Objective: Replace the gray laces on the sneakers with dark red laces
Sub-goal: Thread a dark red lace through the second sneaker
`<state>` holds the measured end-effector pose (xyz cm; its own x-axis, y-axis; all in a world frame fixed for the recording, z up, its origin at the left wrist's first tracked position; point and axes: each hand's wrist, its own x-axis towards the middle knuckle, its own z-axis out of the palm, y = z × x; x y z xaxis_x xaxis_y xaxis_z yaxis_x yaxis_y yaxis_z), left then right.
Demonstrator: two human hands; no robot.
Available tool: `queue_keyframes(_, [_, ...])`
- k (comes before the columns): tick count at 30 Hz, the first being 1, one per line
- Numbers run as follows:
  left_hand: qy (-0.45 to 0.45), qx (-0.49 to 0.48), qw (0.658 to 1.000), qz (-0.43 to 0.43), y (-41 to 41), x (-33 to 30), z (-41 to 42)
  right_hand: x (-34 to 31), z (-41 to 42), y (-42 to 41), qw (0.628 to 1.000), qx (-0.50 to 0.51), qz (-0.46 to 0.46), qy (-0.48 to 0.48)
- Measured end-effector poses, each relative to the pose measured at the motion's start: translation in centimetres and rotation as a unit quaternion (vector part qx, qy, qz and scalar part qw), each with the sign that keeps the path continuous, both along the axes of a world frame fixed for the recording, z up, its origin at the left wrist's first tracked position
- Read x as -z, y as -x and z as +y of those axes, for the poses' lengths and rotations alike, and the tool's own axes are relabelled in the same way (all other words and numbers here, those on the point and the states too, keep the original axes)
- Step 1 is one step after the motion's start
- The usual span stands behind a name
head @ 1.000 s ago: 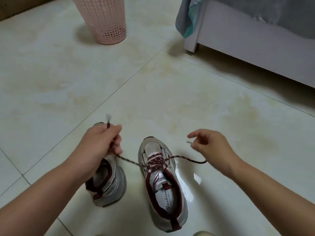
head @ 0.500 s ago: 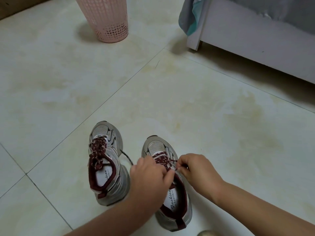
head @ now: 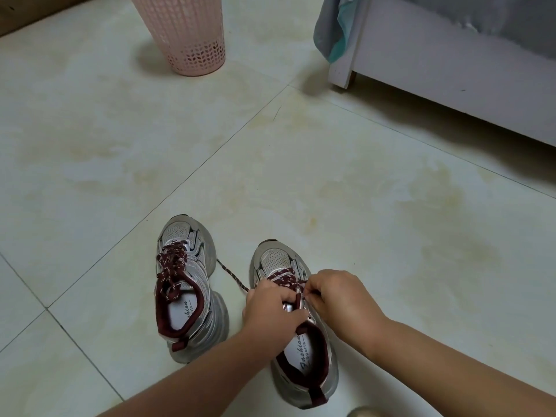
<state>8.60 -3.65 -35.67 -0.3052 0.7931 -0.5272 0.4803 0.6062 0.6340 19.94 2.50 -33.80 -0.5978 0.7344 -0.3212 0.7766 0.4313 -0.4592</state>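
Note:
Two silver sneakers with dark red collars stand side by side on the tiled floor. The left sneaker [head: 183,284] carries a dark red lace tied in a bow. The right sneaker [head: 301,356] has a dark red lace [head: 282,273] threaded through its lower eyelets; one loose end [head: 231,275] trails leftward between the shoes. My left hand [head: 269,308] and my right hand [head: 338,299] meet over the right sneaker's tongue, each pinching the lace near the upper eyelets. My fingers hide the lace tips.
A pink perforated plastic bin [head: 183,34] stands at the back left. A white bed frame [head: 451,73] with grey and teal bedding hanging over its corner fills the back right. A rounded pale object [head: 362,412] peeks in at the bottom edge.
A second ago my hands were spread wide, pulling both lace ends taut. They have since come together over the right sneaker's tongue, and the left sneaker is uncovered.

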Motion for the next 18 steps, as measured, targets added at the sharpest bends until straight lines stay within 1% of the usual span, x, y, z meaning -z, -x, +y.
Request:
queue_keyframes(2, [0.001, 0.000, 1.000, -0.006, 0.2, 0.1, 0.0, 0.1, -0.2, 0.2, 1.000, 0.006, -0.005, 0.003])
queue_keyframes(6, [-0.014, 0.007, 1.000, -0.025, 0.4, -0.2, 0.0, 0.2, -0.2, 0.1, 0.997, 0.070, 0.006, 0.013])
queue_keyframes(8, [-0.031, 0.008, 0.999, -0.019, 0.3, -0.3, 0.0, 0.1, -0.1, 0.0, 0.998, 0.055, 0.002, 0.007])
queue_keyframes(10, [-0.039, 0.017, 0.999, -0.001, 0.3, -0.5, 0.1, 0.2, -0.1, 0.1, 1.000, 0.008, -0.003, -0.004])
queue_keyframes(12, [-0.024, 0.066, 0.997, 0.002, 0.8, -0.5, 0.2, 0.4, 0.0, 0.0, 1.000, -0.019, 0.006, 0.002])
queue_keyframes(13, [-0.016, 0.100, 0.995, -0.001, 1.2, -0.4, 0.3, 0.6, 0.0, -0.1, 1.000, -0.015, 0.018, 0.015])
queue_keyframes(15, [-0.016, 0.130, 0.991, 0.003, 1.8, -0.4, 0.4, 0.9, 0.1, -0.2, 0.996, 0.029, 0.055, 0.059])
queue_keyframes(18, [-0.061, 0.099, 0.991, 0.064, 1.6, -0.7, 0.5, 1.2, -0.1, -0.1, 0.979, 0.128, 0.101, 0.122])
